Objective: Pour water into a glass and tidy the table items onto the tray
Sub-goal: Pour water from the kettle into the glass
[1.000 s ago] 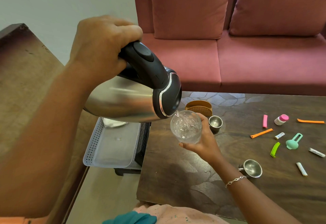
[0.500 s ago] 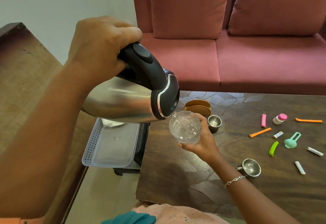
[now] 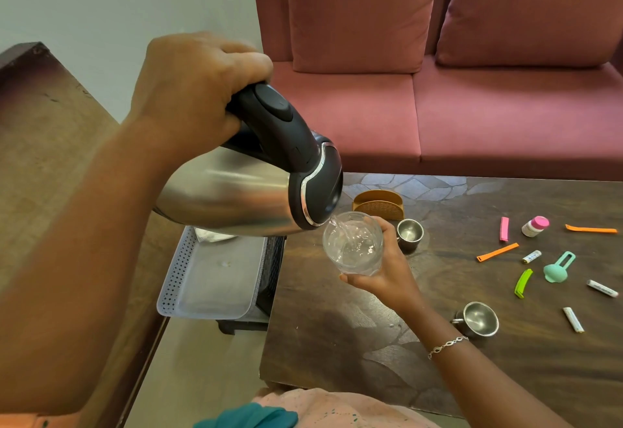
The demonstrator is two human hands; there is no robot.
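Step in hand: pouring, judged by the thin stream at the spout. With left hand (image 3: 199, 90) curled tight round the kettle (image 3: 236, 198) handle and right hand (image 3: 387, 276) wrapped round the glass (image 3: 352, 247), held tilted above the table (image 3: 337, 343) just under the spout, tilt slowly, aim for the middle, stop well below the rim to avoid a spill

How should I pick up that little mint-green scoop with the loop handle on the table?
Pinch the flat loop handle of the mint-green plastic scoop, coming down from above. It lies flat on the dark wooden table, handle pointing toward the far right, away from the round bowl, with bare table on both its sides.
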